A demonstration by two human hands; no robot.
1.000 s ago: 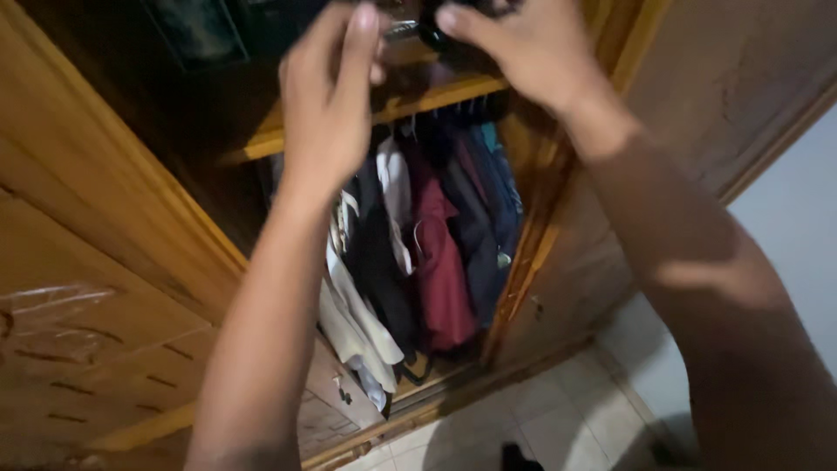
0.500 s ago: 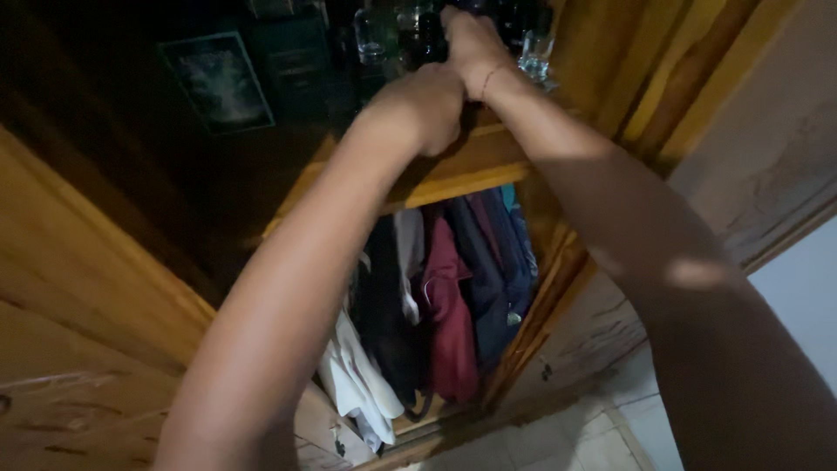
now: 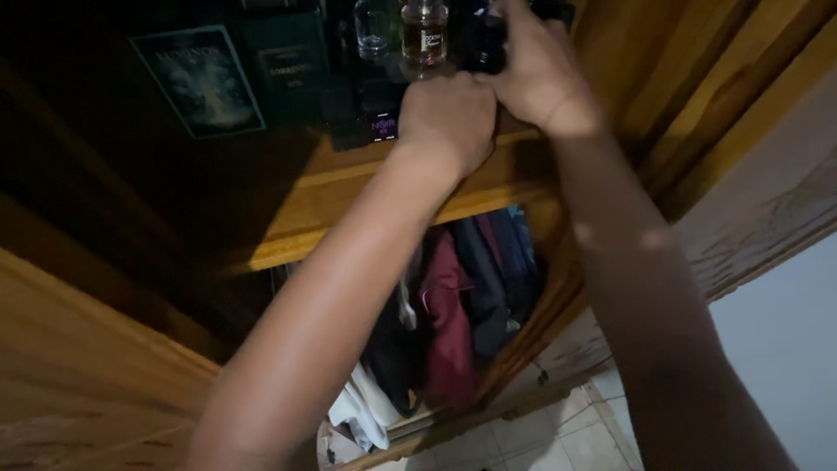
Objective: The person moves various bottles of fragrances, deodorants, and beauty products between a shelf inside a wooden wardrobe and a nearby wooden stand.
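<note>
Both hands were raised to the wooden shelf (image 3: 349, 205) inside the wardrobe. The right hand (image 3: 536, 74) was wrapped around a dark bottle (image 3: 479, 39) standing on that shelf, fingers curled over its side and top; the bottle sat upright near the shelf's right end, close to the wardrobe's inner wall. The left hand (image 3: 449, 118) lay just beside the right one, knuckles toward the camera and fingers folded under near the shelf's front edge. Whether it gripped anything could not be told, since the fingers were hidden behind the back of the hand.

On the shelf, just left of the dark bottle, stood a small bottle of amber liquid (image 3: 425, 30) with a label, and left of that a clear glass bottle (image 3: 372, 26). In front of these, nearer the shelf's front edge and touching distance from the left hand, was a dark box with a purple mark (image 3: 379, 113). Farther left along the shelf stood a dark green box (image 3: 283, 65) and, beyond it, a tilted flat box with a pale picture (image 3: 196, 78).

Below the shelf hung clothes (image 3: 453, 323): a maroon garment between darker ones, with white fabric lower down. Under the wardrobe's open door (image 3: 767, 201), pale floor tiles (image 3: 558, 436) showed.
</note>
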